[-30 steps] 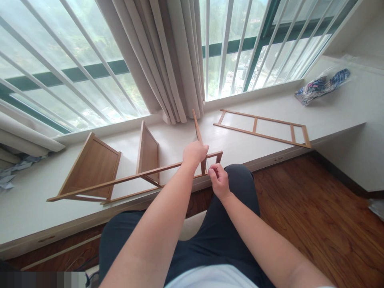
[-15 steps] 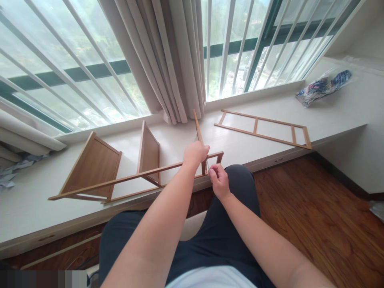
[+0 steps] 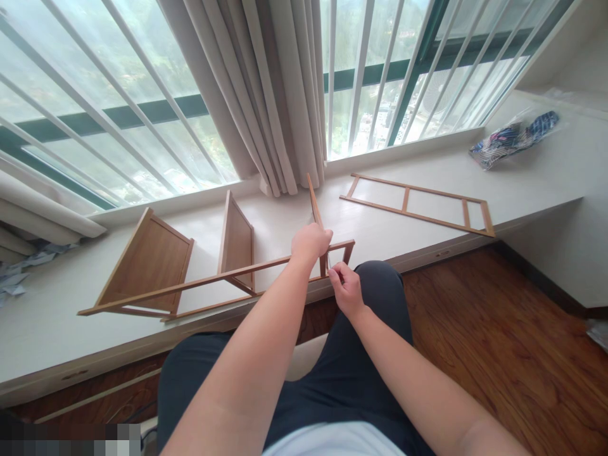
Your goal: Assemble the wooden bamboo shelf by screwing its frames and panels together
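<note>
A wooden shelf frame (image 3: 190, 285) lies on its side on the white window ledge (image 3: 427, 183), with two brown shelf boards (image 3: 147, 256) standing up from it. My left hand (image 3: 310, 242) is closed on the frame's upper rail where a thin wooden board (image 3: 312, 201) rises edge-on. Just below and to the right, my right hand (image 3: 346, 288) pinches something small at the frame's end rung; I cannot tell what it is.
A second ladder-like wooden side frame (image 3: 418, 202) lies flat on the ledge to the right. A patterned bag in clear plastic (image 3: 513, 136) sits at the far right. Curtains (image 3: 266, 95) hang at the window. Crumpled paper (image 3: 19, 272) lies at left. Wooden floor is below.
My right hand has risen slightly toward the frame's end rung. The left hand and frame have hardly moved.
</note>
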A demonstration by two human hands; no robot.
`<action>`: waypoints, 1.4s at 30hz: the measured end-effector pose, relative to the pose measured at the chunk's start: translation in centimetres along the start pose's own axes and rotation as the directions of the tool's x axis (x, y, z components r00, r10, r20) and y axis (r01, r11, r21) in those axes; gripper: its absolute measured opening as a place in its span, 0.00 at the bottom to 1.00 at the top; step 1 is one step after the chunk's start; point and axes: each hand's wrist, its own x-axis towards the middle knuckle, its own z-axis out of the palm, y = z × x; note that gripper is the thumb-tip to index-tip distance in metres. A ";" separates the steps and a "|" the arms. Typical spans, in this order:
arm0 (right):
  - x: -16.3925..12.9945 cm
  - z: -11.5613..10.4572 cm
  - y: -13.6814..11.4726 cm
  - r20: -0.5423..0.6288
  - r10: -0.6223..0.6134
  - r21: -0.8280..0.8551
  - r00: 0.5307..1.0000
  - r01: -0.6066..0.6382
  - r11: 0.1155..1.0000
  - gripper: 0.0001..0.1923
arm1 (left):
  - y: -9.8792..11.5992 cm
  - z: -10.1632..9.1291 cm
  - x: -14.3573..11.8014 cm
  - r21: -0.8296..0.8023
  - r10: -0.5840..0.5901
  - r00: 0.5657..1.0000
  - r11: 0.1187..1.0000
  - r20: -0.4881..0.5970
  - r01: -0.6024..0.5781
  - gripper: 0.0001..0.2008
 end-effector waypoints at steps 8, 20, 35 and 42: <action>-0.1 0.4 0.6 0.042 0.131 0.164 0.991 -0.136 0.977 0.17 | -0.1 0.2 0.2 0.003 0.005 1.000 1.000 -0.014 -0.005 0.20; 0.5 1.3 1.0 0.318 0.376 0.640 0.871 -0.489 0.593 0.15 | 0.1 0.1 0.1 0.007 0.008 1.000 1.000 -0.013 -0.008 0.21; 1.4 0.2 -0.6 0.595 0.244 0.727 0.766 -0.642 0.242 0.11 | 0.2 -0.1 -0.1 0.024 0.012 1.000 1.000 -0.018 -0.011 0.21; 0.6 1.1 0.6 0.298 0.312 0.695 0.902 -0.429 0.577 0.13 | 0.0 0.2 0.2 0.015 0.008 1.000 1.000 -0.018 -0.008 0.21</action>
